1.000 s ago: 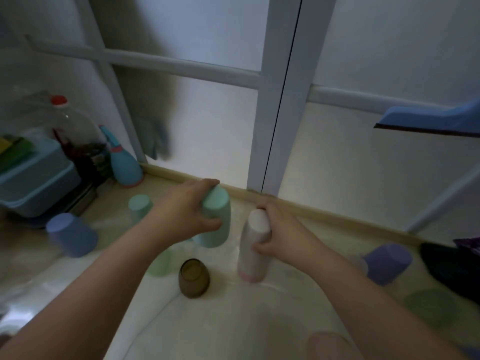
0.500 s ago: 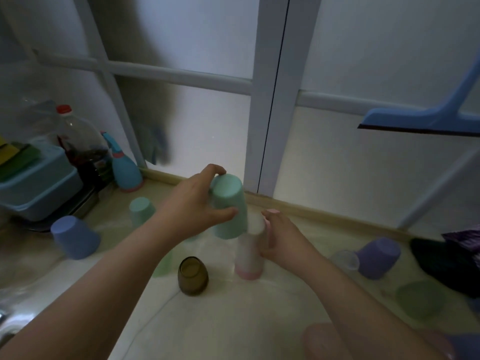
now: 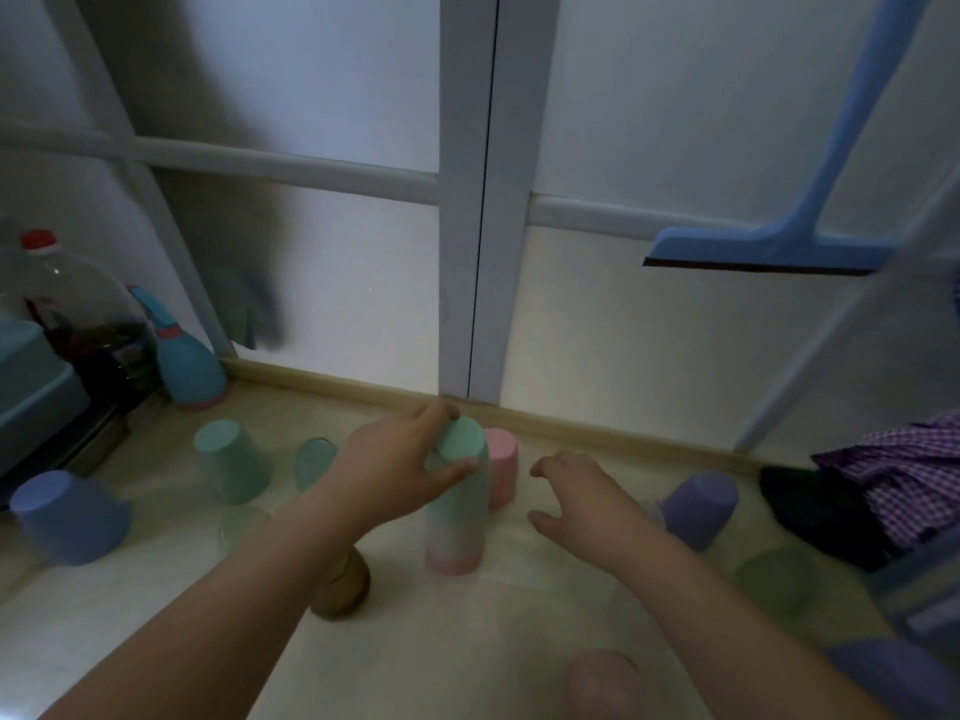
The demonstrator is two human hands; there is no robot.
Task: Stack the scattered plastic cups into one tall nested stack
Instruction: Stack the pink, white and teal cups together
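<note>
An upside-down nested stack (image 3: 455, 532) stands on the floor mid-frame, pink at its base and topped by a mint green cup (image 3: 461, 440). My left hand (image 3: 400, 462) grips that top cup from the left. My right hand (image 3: 582, 493) hovers open just right of the stack, touching nothing. A pink cup (image 3: 503, 472) stands close behind the stack. Loose cups lie around: mint (image 3: 231, 467), teal (image 3: 313, 459), blue (image 3: 67, 517), brown (image 3: 344, 589), purple (image 3: 701, 504), pale green (image 3: 779, 579) and pink (image 3: 602, 683).
White window frames (image 3: 467, 200) and a wooden sill (image 3: 571, 423) close off the far side. A bottle (image 3: 78, 314), a blue spray bottle (image 3: 184, 366) and a teal tub (image 3: 31, 387) stand at left. A blue squeegee (image 3: 769, 246) hangs at right above checked cloth (image 3: 904, 470).
My left hand carried the mint cup rightward and lowered it over the pink stack. My right hand let go of the stack and drew away to the right, fingers spread.
</note>
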